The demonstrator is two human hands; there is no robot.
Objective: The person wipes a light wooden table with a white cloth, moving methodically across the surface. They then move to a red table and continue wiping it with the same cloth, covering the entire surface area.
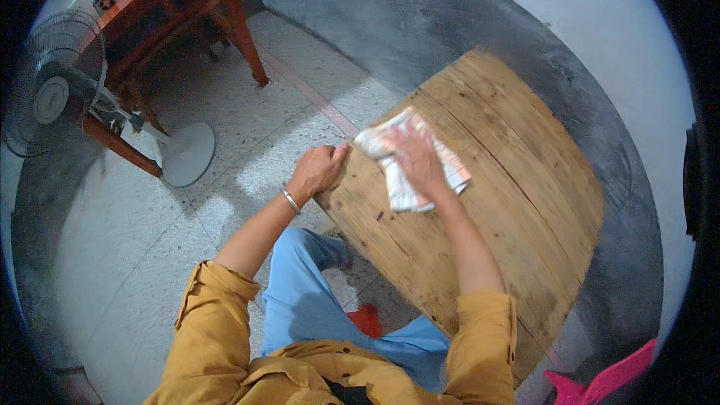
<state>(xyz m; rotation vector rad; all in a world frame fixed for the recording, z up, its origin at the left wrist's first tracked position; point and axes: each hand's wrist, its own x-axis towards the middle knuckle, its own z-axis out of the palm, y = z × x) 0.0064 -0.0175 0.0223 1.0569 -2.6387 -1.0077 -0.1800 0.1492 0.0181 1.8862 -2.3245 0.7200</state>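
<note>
A white cloth with pale orange patches (405, 189) lies partly bunched on the wooden tabletop (517, 172), close to its left edge. My right hand (415, 156) presses down on this cloth from above, its fingers over the bunched part and slightly blurred by motion. At the table's left corner, my left hand (318, 171) is closed around the edge, thumb on top; some of its fingers are hidden below the board. A metal bracelet (291, 201) circles my left wrist.
A standing fan (187, 154) is on the floor at left, beside a reddish-brown wooden desk (244, 37) with papers on top. Something red (365, 320) shows between my legs. A bright pink object (607, 379) is at lower right. A grey-and-white wall stands behind the table.
</note>
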